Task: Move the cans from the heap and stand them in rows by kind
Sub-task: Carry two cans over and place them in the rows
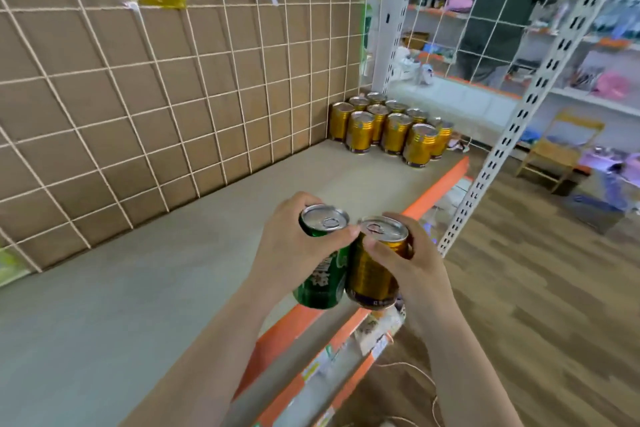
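Far to the left of the standing block of gold cans [391, 128] there is only the wire grid [138, 97] and the bare grey shelf [173, 270]. I see no green row standing there yet.

Nearer to the viewer than the block, at the front edge of the shelf, the left hand [294, 246] holds one green can [323, 274]. Its fingers are curled round the upper part, and the can is tilted a little. Just to the right, touching it, is one gold can in the air [375, 274]. The right hand [412, 270] grips it with the thumb across the front and the fingers behind.

The block itself stands upright in the back right corner of the shelf. I count about eleven cans in short rows, and the rear ones are partly hidden.

My judgement is that the gold kind is well advanced and the green kind is hardly begun. The heap is not in view, so I cannot tell how many cans remain.
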`<state>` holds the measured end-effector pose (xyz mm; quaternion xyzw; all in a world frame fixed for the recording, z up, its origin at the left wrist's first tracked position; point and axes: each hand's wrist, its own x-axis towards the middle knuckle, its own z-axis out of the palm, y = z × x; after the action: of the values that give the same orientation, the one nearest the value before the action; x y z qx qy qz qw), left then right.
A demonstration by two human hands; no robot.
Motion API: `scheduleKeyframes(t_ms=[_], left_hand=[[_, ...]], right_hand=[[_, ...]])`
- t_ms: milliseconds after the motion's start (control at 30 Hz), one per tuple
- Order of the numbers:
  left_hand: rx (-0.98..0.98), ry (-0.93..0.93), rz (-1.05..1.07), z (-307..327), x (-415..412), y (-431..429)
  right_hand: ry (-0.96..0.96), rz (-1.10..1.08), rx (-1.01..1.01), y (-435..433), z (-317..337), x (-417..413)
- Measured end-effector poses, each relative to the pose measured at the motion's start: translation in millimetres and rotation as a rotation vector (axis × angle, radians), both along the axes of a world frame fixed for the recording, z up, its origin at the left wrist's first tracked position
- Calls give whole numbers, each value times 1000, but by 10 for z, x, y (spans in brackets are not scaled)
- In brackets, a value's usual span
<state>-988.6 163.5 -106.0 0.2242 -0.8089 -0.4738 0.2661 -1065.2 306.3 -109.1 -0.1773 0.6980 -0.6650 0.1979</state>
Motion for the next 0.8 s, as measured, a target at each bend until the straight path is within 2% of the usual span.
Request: scheduleKeyframes(t_ms=[167, 400, 567, 700, 800], left_hand=[[8, -49, 152, -60, -771, -171], [177, -37, 447, -91, -1780, -300], [163, -49, 618, -117, -2313, -479], [126, -96, 698, -81, -2531, -660], [92, -132, 730, -47, -2655, -814]], right_hand=[[70, 143, 48, -313, -131, -985], [207, 472, 195, -803, -165, -2396], [437, 570, 357, -1135, -140, -3053], [736, 552, 550, -1389, -133, -3382], [812, 563, 598, -1538, -70, -3582]])
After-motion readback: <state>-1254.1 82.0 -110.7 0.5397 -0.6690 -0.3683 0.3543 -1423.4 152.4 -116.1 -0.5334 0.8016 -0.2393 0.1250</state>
